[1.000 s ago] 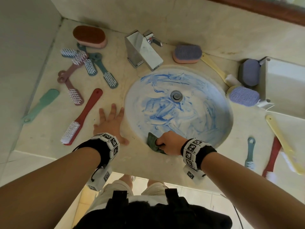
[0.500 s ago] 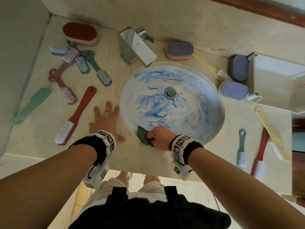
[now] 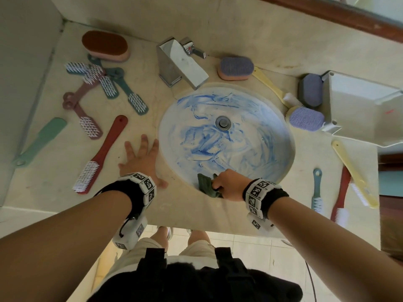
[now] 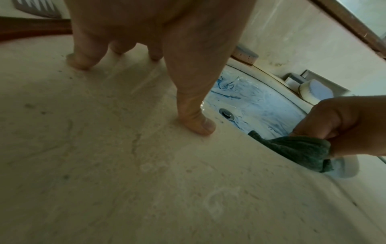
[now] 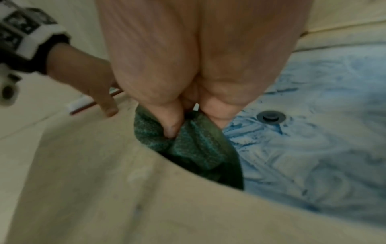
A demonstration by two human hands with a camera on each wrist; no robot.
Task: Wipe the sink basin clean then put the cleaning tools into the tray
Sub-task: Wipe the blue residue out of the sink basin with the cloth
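Note:
The round sink basin (image 3: 250,149) is smeared with blue streaks around its drain (image 3: 222,122). My right hand (image 3: 226,184) grips a dark green cloth (image 3: 206,185) against the basin's near wall, just inside the rim. The right wrist view shows my thumb pinching the cloth (image 5: 194,145); the left wrist view shows the cloth (image 4: 298,148) draped over the rim. My left hand (image 3: 141,160) lies flat with spread fingers on the counter left of the basin, holding nothing. The white tray (image 3: 362,110) stands at the back right.
A chrome faucet (image 3: 181,62) stands behind the basin. Several brushes lie left of it, a red one (image 3: 100,153) nearest my left hand. Sponges (image 3: 236,67) and a pumice-like pad (image 3: 307,117) sit by the tray. Yellow, red and teal brushes (image 3: 317,192) lie on the right.
My right hand has kept the cloth at the basin's near wall, shifting only slightly. The left hand stays planted on the counter. The head view has shifted a little.

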